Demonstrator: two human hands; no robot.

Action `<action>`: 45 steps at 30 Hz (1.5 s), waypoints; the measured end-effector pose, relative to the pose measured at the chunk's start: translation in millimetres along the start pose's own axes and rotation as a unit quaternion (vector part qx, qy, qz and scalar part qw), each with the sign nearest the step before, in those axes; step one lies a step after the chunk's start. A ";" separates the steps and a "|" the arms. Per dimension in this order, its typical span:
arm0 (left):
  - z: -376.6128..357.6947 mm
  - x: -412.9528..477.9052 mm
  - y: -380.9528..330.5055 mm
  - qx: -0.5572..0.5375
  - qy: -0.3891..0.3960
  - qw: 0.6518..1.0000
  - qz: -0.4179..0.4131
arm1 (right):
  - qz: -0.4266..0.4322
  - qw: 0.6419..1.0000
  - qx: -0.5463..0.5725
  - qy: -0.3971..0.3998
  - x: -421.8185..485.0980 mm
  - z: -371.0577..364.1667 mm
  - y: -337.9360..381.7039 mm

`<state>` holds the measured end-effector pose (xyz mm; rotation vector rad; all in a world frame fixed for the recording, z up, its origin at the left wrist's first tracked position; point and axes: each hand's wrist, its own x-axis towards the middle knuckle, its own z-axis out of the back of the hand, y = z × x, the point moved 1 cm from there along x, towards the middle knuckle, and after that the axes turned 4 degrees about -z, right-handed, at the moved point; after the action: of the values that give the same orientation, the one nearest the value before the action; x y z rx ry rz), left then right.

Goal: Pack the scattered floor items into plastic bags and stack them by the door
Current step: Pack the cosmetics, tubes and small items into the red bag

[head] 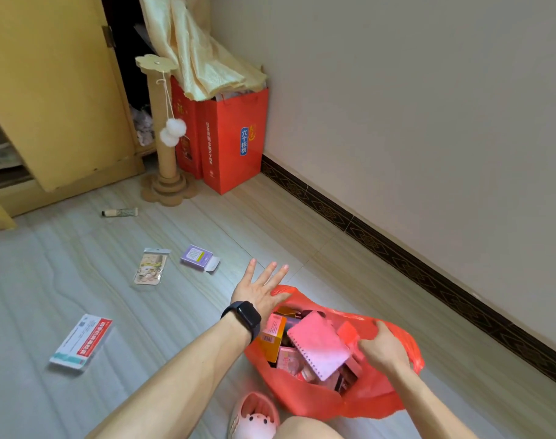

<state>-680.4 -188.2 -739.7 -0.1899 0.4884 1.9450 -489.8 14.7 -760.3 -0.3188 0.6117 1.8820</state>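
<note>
Head view: packing step, mid-task. Red plastic bag [365, 397] sits on floor right in front of person, near the wall. Mouth is open and it's already pretty full: pink notebook [318, 343] on top, orange box [272, 340] beside it, other bits under.

Right hand [381, 346] is curled round bag's right rim, holding the mouth open. Left hand [261, 288] is flat w/ fingers spread wide, nothing in it. It hovers over bag's left rim, pointing twd the floor items.

Left to pack:
- purple box [199, 256], nearest, flap open
- flat packet [150, 266] near it
- red/white box [80, 340] further left
- small tube [120, 212] well apart, over by the scratching post [167, 137]

Next, prob: L hand reaches fwd for purple box, pinches it, drops it in while R holds mouth wide. Bag is crowded, so notebook may need shoving down. Tying + stacking by door not yet done. Yellow door panel [48, 90] at far left, can't tell if that's the one meant.
</note>
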 end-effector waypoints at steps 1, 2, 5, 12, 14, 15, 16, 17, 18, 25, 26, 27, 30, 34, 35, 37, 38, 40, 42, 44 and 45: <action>-2.1 -1.7 2.2 -0.020 0.004 1.000 -0.007 | 0.015 1.000 -0.019 0.013 -3.2 -4.9 3.0; -1.8 -4.2 5.2 -0.055 0.005 0.998 -0.012 | 0.044 0.998 -0.033 0.023 -8.3 -8.9 8.8; 5.6 -16.3 25.8 -0.213 0.006 0.977 0.012 | 0.182 0.981 -0.029 0.057 -26.5 -22.0 33.3; -28.0 -62.2 147.1 -0.245 0.040 0.954 0.170 | 0.380 0.916 0.124 0.018 -75.5 -48.4 147.8; -57.7 -84.3 182.2 -0.249 0.051 0.944 0.213 | 0.423 0.897 0.130 0.004 -73.8 -64.9 184.7; -75.6 -96.3 197.5 -0.246 0.057 0.938 0.236 | 0.440 0.890 0.119 0.001 -70.0 -75.0 203.4; -94.5 -107.4 210.6 -0.240 0.065 0.934 0.257 | 0.450 0.888 0.098 0.004 -65.7 -84.3 222.5; -114.3 -118.5 222.8 -0.235 0.075 0.929 0.277 | 0.459 0.885 0.071 0.006 -58.7 -94.6 242.3; -135.5 -127.7 233.1 -0.235 0.088 0.922 0.295 | 0.470 0.882 0.042 0.011 -53.4 -103.5 262.0; -276.7 -152.6 252.5 -0.310 0.157 0.855 0.384 | 0.483 0.848 -0.213 0.049 30.3 -206.6 376.8; -294.4 -148.9 250.5 -0.321 0.159 0.849 0.387 | 0.477 0.842 -0.248 0.040 48.9 -226.1 388.0; -310.8 -144.8 247.7 -0.336 0.160 0.842 0.391 | 0.470 0.837 -0.280 0.026 68.0 -245.1 396.7; -352.5 -132.6 231.1 -0.378 0.156 0.818 0.404 | 0.421 0.850 -0.316 -0.004 111.1 -291.6 409.9; -378.4 -123.6 200.4 -0.359 0.079 0.822 0.435 | 0.358 0.884 -0.301 0.000 128.8 -327.9 397.8; -382.0 -122.3 194.1 -0.349 0.057 0.825 0.440 | 0.361 0.884 -0.297 -0.006 128.1 -334.7 389.3; -387.7 -122.2 183.5 -0.329 0.026 0.830 0.449 | 0.387 0.882 -0.267 -0.033 120.1 -342.7 373.7; -388.7 -123.2 178.6 -0.312 0.014 0.837 0.450 | 0.400 0.879 -0.255 -0.045 112.9 -343.1 368.0; -384.6 -124.6 173.1 -0.277 0.022 0.851 0.447 | 0.408 0.869 -0.274 -0.049 98.0 -339.1 359.9; -370.8 -121.0 180.2 -0.255 0.076 0.864 0.427 | 0.381 0.867 -0.321 -0.025 84.5 -331.6 352.1; -350.1 -115.2 196.8 -0.230 0.145 0.879 0.392 | 0.341 0.870 -0.354 0.032 66.0 -314.6 350.9; -336.3 -113.8 205.6 -0.232 0.165 0.879 0.382 | 0.326 0.872 -0.357 0.073 57.1 -303.4 349.8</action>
<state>-849.0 -495.9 -952.5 -0.7378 0.3222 2.8172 -853.5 -208.6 -948.8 -0.8155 0.0723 2.7301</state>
